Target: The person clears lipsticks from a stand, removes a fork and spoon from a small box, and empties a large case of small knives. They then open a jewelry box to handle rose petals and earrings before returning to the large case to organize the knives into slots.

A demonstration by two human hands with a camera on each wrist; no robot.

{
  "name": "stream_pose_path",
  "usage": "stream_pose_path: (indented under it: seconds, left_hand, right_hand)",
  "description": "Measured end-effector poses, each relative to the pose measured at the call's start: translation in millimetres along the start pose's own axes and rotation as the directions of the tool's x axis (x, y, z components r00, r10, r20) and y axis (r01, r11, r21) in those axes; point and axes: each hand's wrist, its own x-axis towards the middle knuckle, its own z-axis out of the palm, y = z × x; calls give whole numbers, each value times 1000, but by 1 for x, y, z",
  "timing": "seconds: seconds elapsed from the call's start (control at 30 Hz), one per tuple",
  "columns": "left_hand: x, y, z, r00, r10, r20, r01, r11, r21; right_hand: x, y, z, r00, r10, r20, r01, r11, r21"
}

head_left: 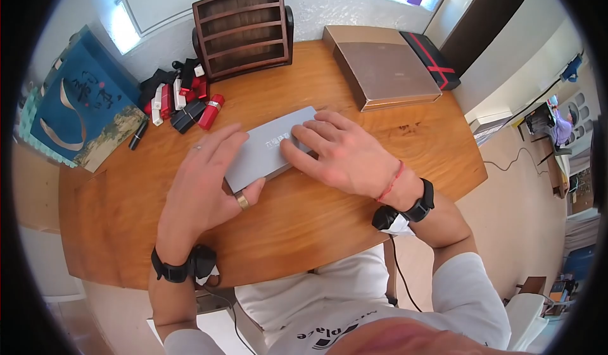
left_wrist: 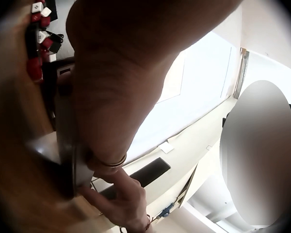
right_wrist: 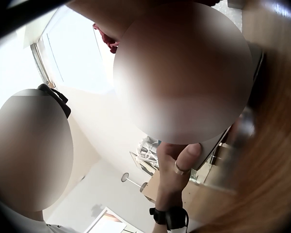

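A flat grey box (head_left: pixel 256 155) with pale lettering on its lid lies at an angle over the wooden table. Around its left end my left hand (head_left: pixel 202 181) spreads, fingers along the far-left edge and the ringed thumb at the near edge. My right hand (head_left: pixel 342 155) holds the other end, its bent fingers lying over the lid and covering that corner. In the left wrist view, digits of the right hand (left_wrist: pixel 123 196) reach the box's edge. The right wrist view shows the left thumb (right_wrist: pixel 189 155) against the grey box (right_wrist: pixel 211 148).
Red, white and black small boxes (head_left: pixel 180 95) crowd the back left, beside a blue gift bag (head_left: pixel 82 95) and a black tube (head_left: pixel 137 134). Behind stands a dark wooden rack (head_left: pixel 244 32). A large brown box (head_left: pixel 386 67) and a black ribboned box (head_left: pixel 430 57) lie back right.
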Motion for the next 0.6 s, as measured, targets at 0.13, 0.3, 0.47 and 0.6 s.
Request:
stream_pose_path:
  seconds: [0.13, 0.3, 0.47, 0.6]
  left_hand:
    - [2, 6, 0, 996, 43, -78, -41, 999, 21]
    - [1, 7, 6, 986, 36, -162, -35, 999, 10]
    - [3, 2, 6, 999, -41, -25, 39, 998, -44]
    - [4, 1, 5, 998, 27, 65, -26, 999, -23]
  right_hand:
    - [1, -1, 3, 998, -44, -52, 42, 999, -30]
    - [7, -6, 7, 990, -52, -134, 38, 994, -104]
    - [8, -13, 5, 997, 20, -77, -27, 996, -90]
    - [8, -14, 4, 997, 2, -71, -10, 993, -114]
